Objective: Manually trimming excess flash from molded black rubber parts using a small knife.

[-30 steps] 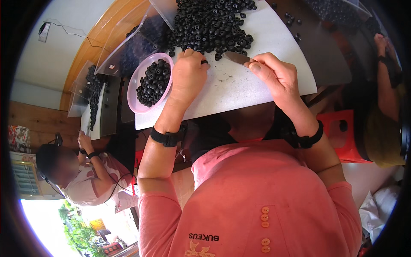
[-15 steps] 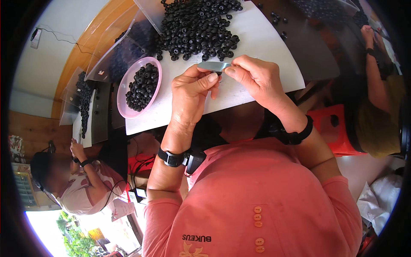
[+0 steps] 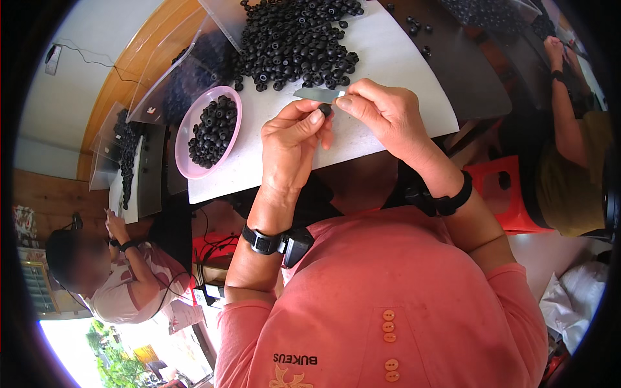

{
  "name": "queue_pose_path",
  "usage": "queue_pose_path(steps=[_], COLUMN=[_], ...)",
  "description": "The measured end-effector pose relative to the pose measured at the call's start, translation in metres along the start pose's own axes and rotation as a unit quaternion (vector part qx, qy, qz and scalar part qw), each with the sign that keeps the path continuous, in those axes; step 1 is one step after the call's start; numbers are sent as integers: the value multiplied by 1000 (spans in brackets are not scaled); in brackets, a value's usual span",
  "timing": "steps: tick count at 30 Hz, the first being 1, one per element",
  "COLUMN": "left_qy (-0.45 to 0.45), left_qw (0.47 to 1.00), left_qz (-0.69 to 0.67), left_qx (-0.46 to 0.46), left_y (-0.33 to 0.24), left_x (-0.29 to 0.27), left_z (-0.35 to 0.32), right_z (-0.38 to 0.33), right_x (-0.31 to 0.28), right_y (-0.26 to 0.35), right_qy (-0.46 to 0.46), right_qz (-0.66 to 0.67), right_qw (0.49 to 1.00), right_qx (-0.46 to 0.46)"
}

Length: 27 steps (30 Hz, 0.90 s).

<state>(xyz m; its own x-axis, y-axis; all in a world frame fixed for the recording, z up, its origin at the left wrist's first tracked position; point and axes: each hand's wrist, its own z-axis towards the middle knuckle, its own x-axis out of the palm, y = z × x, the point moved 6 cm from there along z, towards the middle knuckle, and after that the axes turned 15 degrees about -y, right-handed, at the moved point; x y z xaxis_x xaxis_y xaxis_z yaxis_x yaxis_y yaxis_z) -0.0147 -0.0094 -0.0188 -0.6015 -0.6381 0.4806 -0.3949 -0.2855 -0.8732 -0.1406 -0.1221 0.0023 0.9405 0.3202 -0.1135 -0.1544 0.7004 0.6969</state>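
While both hands were raised over the white bench (image 3: 388, 58), a small black ring (image 3: 325, 109) was pinched in the left hand (image 3: 294, 139) grip, just below the tip of a grey blade (image 3: 317, 94), lying crosswise, clamped in the right hand (image 3: 385, 116) fingers.

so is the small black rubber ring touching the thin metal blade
Touching. The head view shows the small black rubber ring, pinched in the left hand, meeting the thin metal blade held by the right hand.
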Motion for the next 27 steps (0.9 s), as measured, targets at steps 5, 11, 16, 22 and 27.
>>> queue_pose_path(steps=[5, 11, 16, 22, 27], left_qy=[25, 25, 31, 38, 37], left_qw=[1000, 999, 999, 999, 999], left_qz=[-10, -19, -9, -7, 12], left_qx=[0, -4, 2, 19, 37], left_y=[2, 4, 2, 2, 0], left_x=[-1, 2, 3, 2, 5], left_z=[0, -1, -1, -2, -4], right_z=[-2, -1, -2, -1, -1], right_x=[2, 2, 3, 3, 4], right_y=[1, 0, 2, 2, 2], right_qy=[10, 2, 19, 17, 23], right_qz=[-14, -9, -27, -39, -41], right_qw=[1000, 1000, 999, 999, 999], right_qx=[-6, -11, -20, -28, -27])
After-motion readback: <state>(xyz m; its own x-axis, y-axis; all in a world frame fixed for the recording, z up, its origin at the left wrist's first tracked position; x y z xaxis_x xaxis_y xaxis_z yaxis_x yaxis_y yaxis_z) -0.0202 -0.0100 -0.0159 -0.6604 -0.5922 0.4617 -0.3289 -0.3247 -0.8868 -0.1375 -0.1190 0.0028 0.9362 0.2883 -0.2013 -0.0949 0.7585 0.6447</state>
